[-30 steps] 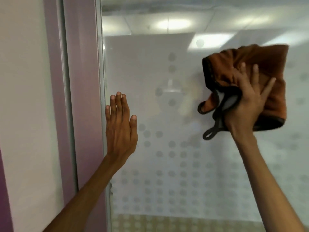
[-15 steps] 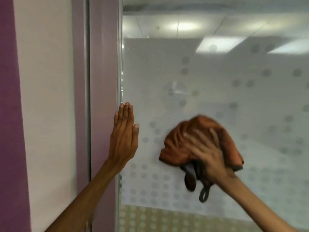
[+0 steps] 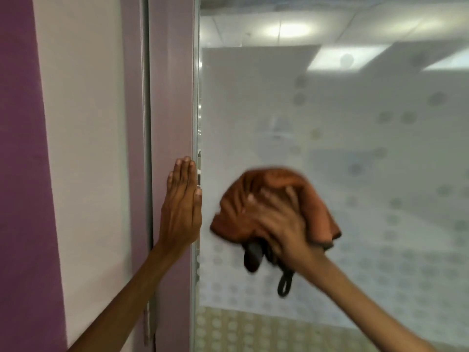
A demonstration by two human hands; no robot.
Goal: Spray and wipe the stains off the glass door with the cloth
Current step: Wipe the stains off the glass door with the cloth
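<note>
Stroke update: the rust-orange microfibre cloth (image 3: 314, 207) was high on the right of the frosted, dot-patterned glass door (image 3: 355, 148) a second ago. It dropped to mid-pane half a second ago and now sits lower-left, just beside the door's left edge. The right hand (image 3: 276, 222) is on top of it with fingers splayed, pressing it to the glass rather than clutching it. Motion blur hides finer detail. The cloth's black hanging loop (image 3: 284, 285) dangles under the wrist.

The left hand (image 3: 181, 207) stays flat with fingers together, braced on the mauve door frame (image 3: 170, 97), its thumb at the glass edge. It is near the cloth but not touching it.

My read: this is the wiping phase, one diagonal sweep from top right to lower left. No spray bottle is in view. Stains can't be told apart from the frosted dots and reflections, so how much is left to clean is unclear.
</note>
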